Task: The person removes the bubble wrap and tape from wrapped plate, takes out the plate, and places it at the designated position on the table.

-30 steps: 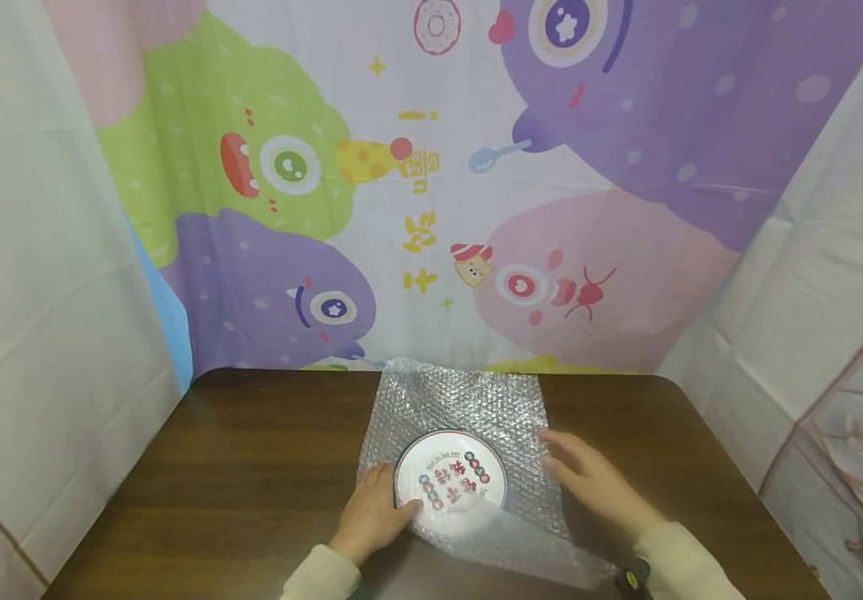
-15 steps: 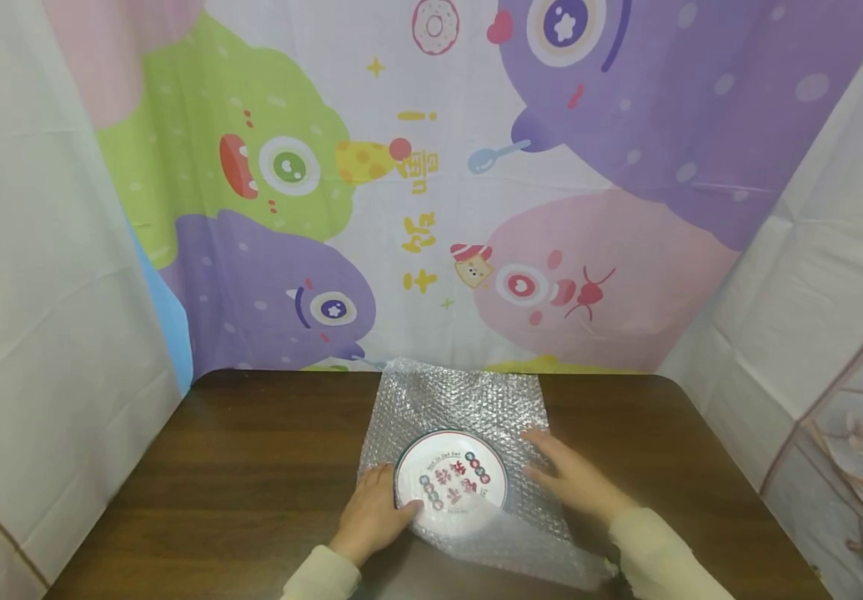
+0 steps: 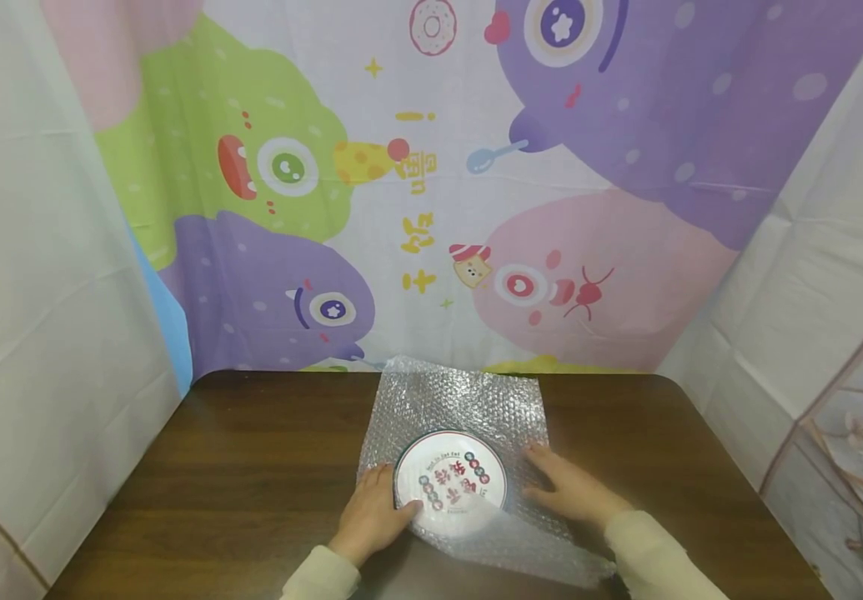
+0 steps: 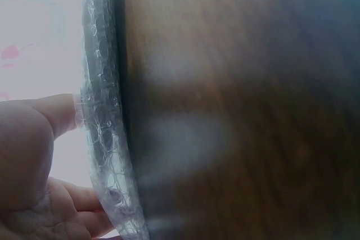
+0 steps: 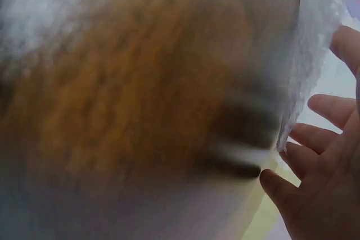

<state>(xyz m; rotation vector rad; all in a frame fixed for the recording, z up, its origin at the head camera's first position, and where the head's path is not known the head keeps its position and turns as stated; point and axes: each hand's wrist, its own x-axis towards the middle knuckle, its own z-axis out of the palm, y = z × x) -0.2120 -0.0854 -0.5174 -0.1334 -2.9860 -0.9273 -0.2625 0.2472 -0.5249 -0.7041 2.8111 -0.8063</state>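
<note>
A round white plate (image 3: 449,477) with red characters and a dark rim lies on a sheet of bubble wrap (image 3: 461,400). One corner of the wrap is folded over its lower right part. My left hand (image 3: 374,512) rests at the plate's left edge, its thumb on the rim and its fingers on the wrap. In the left wrist view, the thumb and fingers of my left hand (image 4: 34,155) touch the wrap's edge. My right hand (image 3: 581,492), fingers spread, is over the wrap's right side. The right wrist view shows the fingertips of my right hand (image 5: 326,178) close by the wrap.
The wrap lies on a dark brown wooden table (image 3: 273,450) and reaches its back edge. A curtain (image 3: 431,200) with cartoon monsters hangs behind. Pale cloth hangs (image 3: 41,292) on the left, with more on the right. The folded wrap flap (image 3: 529,546) trails towards the right sleeve.
My right hand has moved left and slightly down, from the wrap's right edge to over the wrap nearer the plate. The left hand and the plate have stayed where they were.
</note>
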